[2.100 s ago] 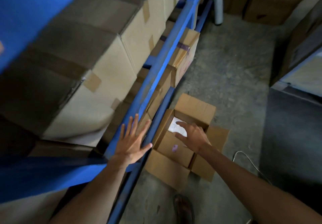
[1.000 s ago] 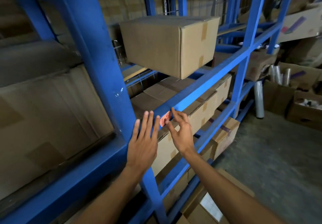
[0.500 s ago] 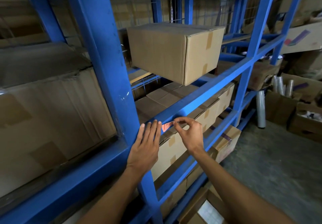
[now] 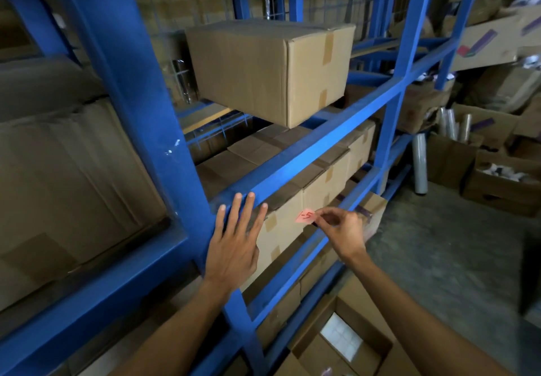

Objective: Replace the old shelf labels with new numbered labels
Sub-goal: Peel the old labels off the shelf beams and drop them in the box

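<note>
A small pink label (image 4: 305, 217) with handwritten marks hangs in the air, pinched by the fingertips of my right hand (image 4: 339, 229), clear of the blue shelf beam (image 4: 307, 150). My left hand (image 4: 234, 241) lies flat with fingers spread against the same beam's left end, beside the blue upright post (image 4: 164, 129). No label shows on the beam now. An open cardboard box (image 4: 348, 343) on the floor below holds a white sheet of blank labels (image 4: 341, 336).
Blue metal racking holds several taped cardboard boxes; one large box (image 4: 269, 71) sits on the shelf above the beam. Rolls of plastic film (image 4: 420, 167) and more boxes stand at the right on the concrete floor (image 4: 439, 244).
The pink label was stuck on the beam between my hands; my right hand has peeled it off and drawn it away to the right. My left hand stays pressed on the beam.
</note>
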`<state>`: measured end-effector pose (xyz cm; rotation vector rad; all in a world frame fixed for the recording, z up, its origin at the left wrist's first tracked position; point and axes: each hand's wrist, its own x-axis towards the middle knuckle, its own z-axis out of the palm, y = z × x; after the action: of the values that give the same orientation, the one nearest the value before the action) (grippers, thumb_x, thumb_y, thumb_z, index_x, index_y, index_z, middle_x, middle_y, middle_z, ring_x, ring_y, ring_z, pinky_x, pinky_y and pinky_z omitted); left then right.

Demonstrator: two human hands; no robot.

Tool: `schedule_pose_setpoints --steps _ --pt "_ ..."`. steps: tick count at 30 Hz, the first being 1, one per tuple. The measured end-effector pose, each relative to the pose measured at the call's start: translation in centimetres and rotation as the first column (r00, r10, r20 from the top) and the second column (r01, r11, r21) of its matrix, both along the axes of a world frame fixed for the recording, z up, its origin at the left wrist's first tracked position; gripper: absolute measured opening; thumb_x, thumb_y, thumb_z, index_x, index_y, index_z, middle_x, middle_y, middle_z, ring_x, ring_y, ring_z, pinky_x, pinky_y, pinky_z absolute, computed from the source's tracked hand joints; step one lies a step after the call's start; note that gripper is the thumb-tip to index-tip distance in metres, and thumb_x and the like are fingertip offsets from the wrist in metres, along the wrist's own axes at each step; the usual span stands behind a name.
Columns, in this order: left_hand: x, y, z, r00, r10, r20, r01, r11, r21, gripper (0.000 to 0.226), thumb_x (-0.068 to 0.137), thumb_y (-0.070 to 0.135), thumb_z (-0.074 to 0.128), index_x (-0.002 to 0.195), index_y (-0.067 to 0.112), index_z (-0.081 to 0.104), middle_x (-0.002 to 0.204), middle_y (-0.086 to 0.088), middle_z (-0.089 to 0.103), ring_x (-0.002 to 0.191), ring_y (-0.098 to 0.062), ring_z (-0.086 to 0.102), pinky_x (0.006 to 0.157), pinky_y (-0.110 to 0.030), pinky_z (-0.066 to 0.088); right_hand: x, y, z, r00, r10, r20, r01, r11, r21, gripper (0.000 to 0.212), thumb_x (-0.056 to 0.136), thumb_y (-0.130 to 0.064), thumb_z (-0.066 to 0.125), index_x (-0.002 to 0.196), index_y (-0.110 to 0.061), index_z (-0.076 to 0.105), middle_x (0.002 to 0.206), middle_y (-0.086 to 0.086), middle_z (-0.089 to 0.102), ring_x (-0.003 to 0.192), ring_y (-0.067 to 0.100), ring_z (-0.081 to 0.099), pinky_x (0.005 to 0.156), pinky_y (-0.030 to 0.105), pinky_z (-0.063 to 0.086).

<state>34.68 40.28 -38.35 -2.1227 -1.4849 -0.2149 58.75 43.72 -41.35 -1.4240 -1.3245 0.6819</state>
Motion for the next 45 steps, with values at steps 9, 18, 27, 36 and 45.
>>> schedule_pose_setpoints --steps 9,18,27,36,45 --pt "3.1 0.2 -11.1 0.981 -0.182 0.060 0.191 0.891 -0.412 0.083 0.075 0.024 0.071 0.151 0.015 0.038 0.162 -0.019 0.024 0.150 -0.034 0.025 0.119 -0.056 0.027 5.1 -5.4 -11.6 0.984 -0.073 0.165 0.142 0.875 -0.464 0.010 0.085 -0.017 0.071 0.089 -0.018 0.080 0.088 0.007 0.078 0.083 0.020 0.072 0.079 0.033 0.057" --pt "3.6 3.5 -22.5 0.985 -0.168 0.045 0.154 0.724 -0.672 0.072 0.085 0.026 0.067 0.150 0.012 0.039 0.162 -0.021 0.022 0.150 -0.039 0.022 0.120 -0.054 0.024 5.3 -9.0 -23.1 0.961 -0.125 0.245 0.267 0.644 -0.717 0.020 0.081 -0.048 0.069 0.064 -0.038 0.069 0.087 -0.003 0.076 0.091 0.021 0.070 0.071 0.028 0.050" --pt "6.4 10.6 -33.5 0.965 -0.262 0.031 0.199 0.647 -0.736 0.073 0.097 0.031 0.049 0.158 0.019 0.012 0.167 -0.013 -0.009 0.155 -0.030 -0.007 0.125 -0.047 0.006 5.5 -7.3 -35.2 0.935 0.020 0.353 0.290 0.528 -0.798 0.024 0.085 -0.046 0.063 0.103 -0.031 0.070 0.110 0.001 0.070 0.104 0.025 0.064 0.085 0.033 0.052" --pt "6.1 11.8 -37.2 0.915 -0.402 0.003 0.319 0.721 -0.616 0.069 0.082 0.053 0.049 0.143 0.019 0.050 0.161 -0.015 0.028 0.154 -0.038 0.005 0.122 -0.056 0.015 6.5 -4.4 -43.0 0.825 0.231 0.516 0.330 0.544 -0.771 0.015 0.089 -0.040 0.062 0.101 -0.033 0.067 0.107 0.003 0.069 0.096 0.026 0.068 0.077 0.034 0.052" --pt "6.1 11.9 -37.5 0.916 -0.401 -0.008 0.315 0.732 -0.605 0.072 0.082 0.062 0.046 0.139 0.018 0.053 0.156 -0.016 0.036 0.153 -0.040 0.004 0.122 -0.057 0.016 6.9 -1.1 -45.8 0.732 0.337 0.592 0.382 0.517 -0.766 0.018 0.095 -0.032 0.059 0.110 -0.026 0.066 0.112 0.005 0.067 0.100 0.026 0.066 0.081 0.033 0.047"
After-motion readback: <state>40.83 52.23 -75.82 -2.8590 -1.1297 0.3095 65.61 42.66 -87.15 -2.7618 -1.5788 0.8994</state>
